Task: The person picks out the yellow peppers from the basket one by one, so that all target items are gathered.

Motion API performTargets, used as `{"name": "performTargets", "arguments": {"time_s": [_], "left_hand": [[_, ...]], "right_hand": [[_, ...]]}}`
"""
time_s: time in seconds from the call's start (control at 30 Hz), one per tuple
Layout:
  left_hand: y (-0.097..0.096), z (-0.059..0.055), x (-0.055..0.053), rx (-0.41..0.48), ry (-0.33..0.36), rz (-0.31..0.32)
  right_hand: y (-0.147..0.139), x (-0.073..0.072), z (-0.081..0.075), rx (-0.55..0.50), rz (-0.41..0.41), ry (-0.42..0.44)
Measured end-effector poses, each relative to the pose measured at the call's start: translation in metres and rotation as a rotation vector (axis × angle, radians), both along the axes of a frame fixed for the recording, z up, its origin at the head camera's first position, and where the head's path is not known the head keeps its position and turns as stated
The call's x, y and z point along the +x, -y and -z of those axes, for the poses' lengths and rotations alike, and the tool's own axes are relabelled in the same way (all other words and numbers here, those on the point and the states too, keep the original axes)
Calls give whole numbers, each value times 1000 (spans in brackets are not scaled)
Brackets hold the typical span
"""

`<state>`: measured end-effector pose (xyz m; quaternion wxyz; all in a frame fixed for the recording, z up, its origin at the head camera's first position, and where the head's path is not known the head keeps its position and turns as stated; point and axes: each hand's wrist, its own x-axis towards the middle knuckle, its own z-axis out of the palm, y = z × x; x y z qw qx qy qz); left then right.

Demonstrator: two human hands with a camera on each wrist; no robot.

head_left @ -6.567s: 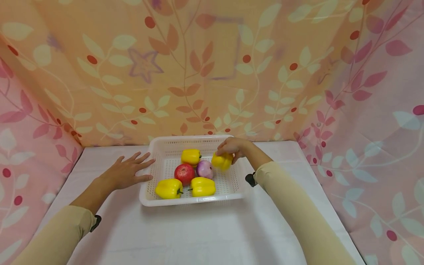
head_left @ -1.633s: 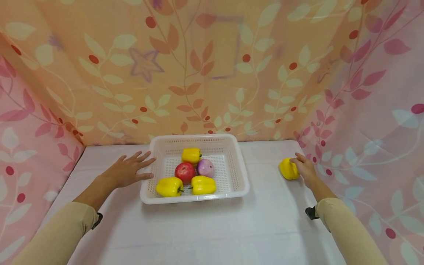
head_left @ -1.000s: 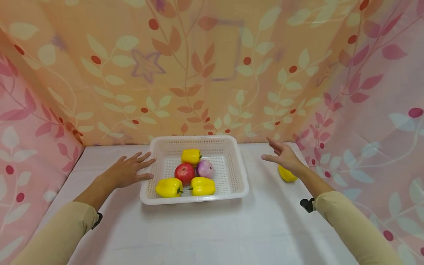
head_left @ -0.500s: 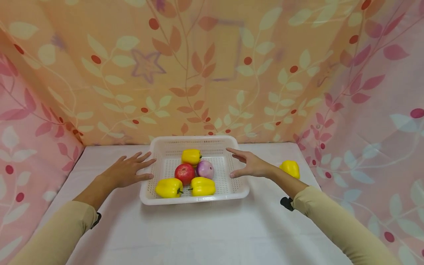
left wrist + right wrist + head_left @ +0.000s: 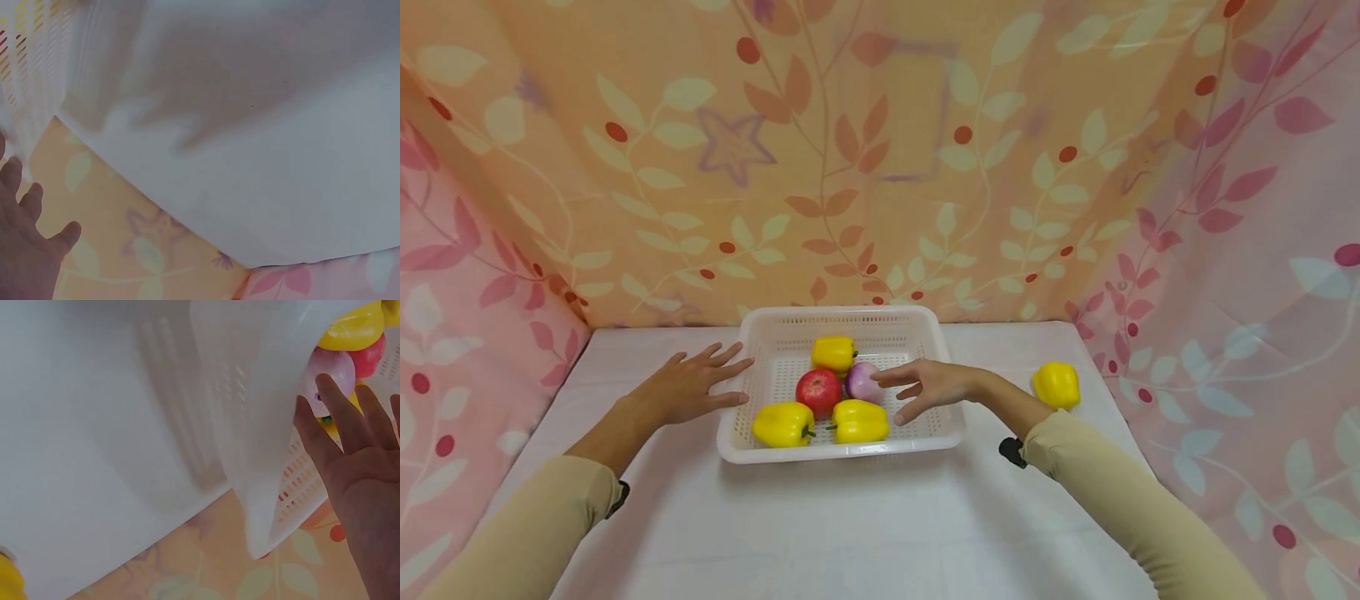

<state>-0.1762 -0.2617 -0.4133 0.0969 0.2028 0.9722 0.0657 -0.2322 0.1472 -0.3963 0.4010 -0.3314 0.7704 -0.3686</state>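
Observation:
A white plastic basket (image 5: pixel 842 455) with slotted walls stands on the table. In it lie a purple onion (image 5: pixel 861 383), a red pomegranate (image 5: pixel 818 392) and three yellow bell peppers, one at the back (image 5: pixel 832 354), two in front. My right hand (image 5: pixel 936 387) reaches over the basket's right side, fingers spread beside the onion and partly covering it in the head view. Nothing is held in it. My left hand (image 5: pixel 688 389) has its fingers spread at the basket's left rim, also holding nothing. Another yellow bell pepper (image 5: pixel 1057 385) sits on the table to the right.
A white cloth covers the table (image 5: pixel 760 533). Patterned curtain (image 5: pixel 880 167) hangs behind the basket and along both sides, close to the table's edges.
My right hand carried a yellow bell pepper out of the basket and let it go on the table at right. It then moved back left, over the basket. The left hand stays put.

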Motion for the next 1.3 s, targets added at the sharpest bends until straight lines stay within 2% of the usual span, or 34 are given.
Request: {"name": "performTargets", "arguments": {"time_s": [0.2,0.43,0.63,0.93,1.3], "left_hand": [[2,3,0,6,8,-11],[2,1,-2,11,6,-7],[1,-1,-3,12,-7,3],[2,1,-3,-4,3,-4],[3,4,-3,7,10,-4]], "right_hand": [[22,1,-1,80,-36,-10],[36,0,-1,155,-15,11],[43,-4,5,214,4,9],[54,-10,9,256,11,6],[69,-12,17,348,-52,-19]]}}
